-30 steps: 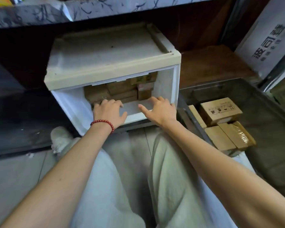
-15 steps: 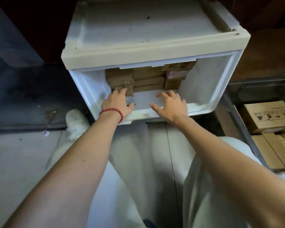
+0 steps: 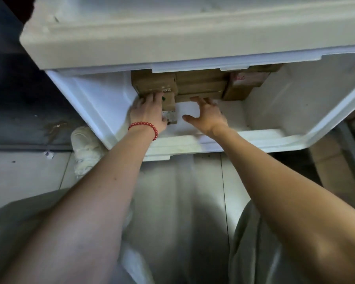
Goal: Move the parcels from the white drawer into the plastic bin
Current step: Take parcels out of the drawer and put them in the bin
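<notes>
Brown parcels are sitting stacked at the back of the white drawer. The left hand is grasping the front parcel; the right hand is reaching in, fingers spread and released.

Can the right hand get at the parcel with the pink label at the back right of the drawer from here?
Probably yes: the right hand is already inside the white drawer, the floor toward the pink-labelled parcel is bare, and its front face is exposed.
</notes>
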The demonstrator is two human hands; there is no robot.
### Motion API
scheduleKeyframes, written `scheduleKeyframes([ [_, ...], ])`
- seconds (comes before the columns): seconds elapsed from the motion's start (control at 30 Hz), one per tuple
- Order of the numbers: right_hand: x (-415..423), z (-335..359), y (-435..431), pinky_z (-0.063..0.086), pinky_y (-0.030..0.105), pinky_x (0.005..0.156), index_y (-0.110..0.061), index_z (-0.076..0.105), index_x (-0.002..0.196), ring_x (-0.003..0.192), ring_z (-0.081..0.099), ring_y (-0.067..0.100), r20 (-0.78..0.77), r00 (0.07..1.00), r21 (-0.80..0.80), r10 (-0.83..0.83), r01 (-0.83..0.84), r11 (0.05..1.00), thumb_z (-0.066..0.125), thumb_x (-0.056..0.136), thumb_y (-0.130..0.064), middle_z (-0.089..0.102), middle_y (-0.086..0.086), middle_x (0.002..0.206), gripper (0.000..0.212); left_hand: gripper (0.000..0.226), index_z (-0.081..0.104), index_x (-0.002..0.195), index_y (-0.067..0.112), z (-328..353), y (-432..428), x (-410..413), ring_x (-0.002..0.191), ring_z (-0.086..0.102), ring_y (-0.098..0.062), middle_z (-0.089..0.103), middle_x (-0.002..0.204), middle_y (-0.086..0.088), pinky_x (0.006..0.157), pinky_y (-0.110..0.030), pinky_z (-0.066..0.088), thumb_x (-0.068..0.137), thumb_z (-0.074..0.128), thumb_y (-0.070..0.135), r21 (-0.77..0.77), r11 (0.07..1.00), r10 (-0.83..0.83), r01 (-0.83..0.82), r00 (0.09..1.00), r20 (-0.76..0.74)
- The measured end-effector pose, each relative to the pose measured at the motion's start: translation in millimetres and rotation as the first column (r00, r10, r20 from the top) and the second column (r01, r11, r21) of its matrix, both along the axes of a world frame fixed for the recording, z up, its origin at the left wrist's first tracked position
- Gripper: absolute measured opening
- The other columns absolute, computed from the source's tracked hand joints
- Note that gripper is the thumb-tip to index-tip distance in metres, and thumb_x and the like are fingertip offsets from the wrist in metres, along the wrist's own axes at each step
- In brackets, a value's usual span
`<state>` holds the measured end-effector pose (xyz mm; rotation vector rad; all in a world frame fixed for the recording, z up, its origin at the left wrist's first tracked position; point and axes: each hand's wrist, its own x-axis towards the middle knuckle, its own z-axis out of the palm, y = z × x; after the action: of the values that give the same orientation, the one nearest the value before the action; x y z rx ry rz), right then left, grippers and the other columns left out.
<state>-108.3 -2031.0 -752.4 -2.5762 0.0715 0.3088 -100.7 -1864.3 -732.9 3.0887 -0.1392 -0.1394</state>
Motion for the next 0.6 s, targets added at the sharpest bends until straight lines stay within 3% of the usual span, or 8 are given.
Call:
scheduleKeyframes([
  [0.13, 4, -7, -2, 0.039, 0.046, 0.108, -0.032, 0.031, 0.146, 0.136, 0.037, 0.029, -0.022, 1.0, 0.029, -0.01, 0.011, 1.0, 0.06, 0.089, -0.046, 0.03, 0.006, 0.153, 0.065, 0.078, 0.027, 0.145, 0.02, -3, -7, 6, 0.133, 0.027, -0.035, 0.029, 0.145, -0.007, 0.108, -0.046, 0.033, 0.082, 0.069, 0.036, 0.058, 0.998, 0.007, -0.007, 1.0, -0.008],
  [0.27, -1, -9, -9, 0.039, 0.044, 0.108, -0.031, 0.031, 0.146, 0.135, 0.037, 0.029, -0.019, 1.0, 0.061, 0.003, -0.002, 0.998, 0.064, 0.089, -0.042, 0.029, 0.006, 0.153, 0.067, 0.059, 0.041, 0.137, 0.018, -1, -4, 3, 0.131, 0.029, -0.035, 0.034, 0.14, -0.012, 0.11, -0.048, 0.029, 0.086, 0.065, 0.035, 0.225, 0.972, -0.063, 0.061, 0.998, -0.002],
  [0.43, -13, 9, -21, 0.042, 0.043, 0.105, -0.026, 0.031, 0.147, 0.129, 0.045, 0.031, 0.023, 0.999, 0.104, -0.032, 0.03, 0.994, 0.068, 0.086, -0.04, 0.032, 0.009, 0.151, 0.073, 0.055, 0.038, 0.14, 0.018, 20, -12, -13, 0.133, 0.031, -0.031, 0.038, 0.144, -0.005, 0.106, -0.046, 0.036, 0.091, 0.058, 0.034, 0.006, 1.0, -0.012, 0.012, 1.0, 0.007],
  [0.6, -46, 38, -32, 0.035, 0.035, 0.108, -0.018, 0.032, 0.146, 0.133, 0.04, 0.027, 0.076, 0.994, 0.197, -0.079, 0.063, 0.978, 0.072, 0.084, -0.029, 0.038, 0.009, 0.149, 0.075, 0.061, 0.033, 0.145, 0.02, 72, -16, -39, 0.135, 0.035, -0.028, 0.03, 0.152, -0.004, 0.102, -0.04, 0.038, 0.091, 0.061, 0.028, -0.159, 0.985, -0.066, 0.07, 0.997, 0.035],
])
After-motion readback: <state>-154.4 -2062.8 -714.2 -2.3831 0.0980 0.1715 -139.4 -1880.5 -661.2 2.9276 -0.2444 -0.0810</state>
